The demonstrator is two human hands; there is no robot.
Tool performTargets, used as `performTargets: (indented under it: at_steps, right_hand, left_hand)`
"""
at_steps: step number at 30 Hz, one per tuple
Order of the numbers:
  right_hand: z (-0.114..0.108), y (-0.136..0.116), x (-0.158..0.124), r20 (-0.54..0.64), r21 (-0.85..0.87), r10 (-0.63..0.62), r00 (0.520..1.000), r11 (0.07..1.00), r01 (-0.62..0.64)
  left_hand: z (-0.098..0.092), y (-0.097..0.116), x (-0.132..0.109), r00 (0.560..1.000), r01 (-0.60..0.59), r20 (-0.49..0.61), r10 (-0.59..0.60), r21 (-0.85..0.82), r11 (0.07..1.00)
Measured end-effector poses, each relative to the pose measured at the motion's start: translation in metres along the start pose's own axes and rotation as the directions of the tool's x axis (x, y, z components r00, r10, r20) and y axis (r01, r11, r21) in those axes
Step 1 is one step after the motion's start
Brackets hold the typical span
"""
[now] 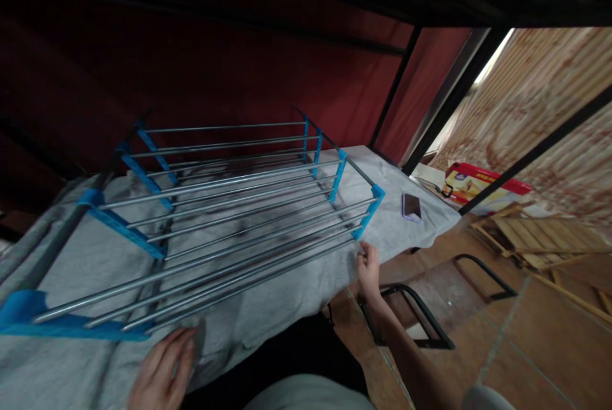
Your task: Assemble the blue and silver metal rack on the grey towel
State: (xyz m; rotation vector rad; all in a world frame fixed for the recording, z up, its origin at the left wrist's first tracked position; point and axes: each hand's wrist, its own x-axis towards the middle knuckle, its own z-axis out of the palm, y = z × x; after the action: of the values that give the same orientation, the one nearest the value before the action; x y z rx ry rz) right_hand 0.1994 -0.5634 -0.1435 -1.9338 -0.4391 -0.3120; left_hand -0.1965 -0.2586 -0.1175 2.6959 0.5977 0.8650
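A shoe rack [268,174] with grey metal rods and blue plastic end pieces lies across a grey cloth [258,327] on the table. My left hand [165,368] is at the cloth's front edge, just in front of the rack's near left blue end piece [90,328]. Its fingers are curled together, and a blurred grey patch shows beside their tips. My right hand [369,270] is closed in a pinch just below the near right blue end piece [368,212]. What either hand grips is hidden or too blurred to name.
A phone [412,207] lies on the cloth at the right. On the floor stand a black-framed low stool or rack [411,314] and folded wooden furniture [530,238]. A red and yellow box [482,187] sits behind. Dark metal posts [394,94] rise along the table's back.
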Motion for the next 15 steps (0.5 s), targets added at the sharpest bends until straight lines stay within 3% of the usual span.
performTargets:
  at_steps: [3,8,10,15]
  right_hand:
    - [-0.005,0.014,0.036,-0.074,0.005,0.112,0.991,0.994,-0.112]
    - [0.006,0.016,0.065,0.159,0.056,0.142,0.977,0.987,-0.152]
    - [0.007,0.015,0.068,0.200,0.053,0.111,0.973,0.991,-0.124]
    - [0.004,0.012,0.069,0.169,-0.013,0.104,0.980,0.995,-0.103]
  left_hand:
    - [0.024,0.019,0.032,0.994,-0.104,0.047,0.104,0.016,0.994]
    - [0.057,0.031,0.061,0.986,-0.068,0.158,0.049,0.120,0.990]
    - [0.064,0.030,0.064,0.976,-0.042,0.216,0.008,0.153,0.987]
    - [0.067,0.026,0.071,0.948,-0.021,0.315,-0.036,0.174,0.984]
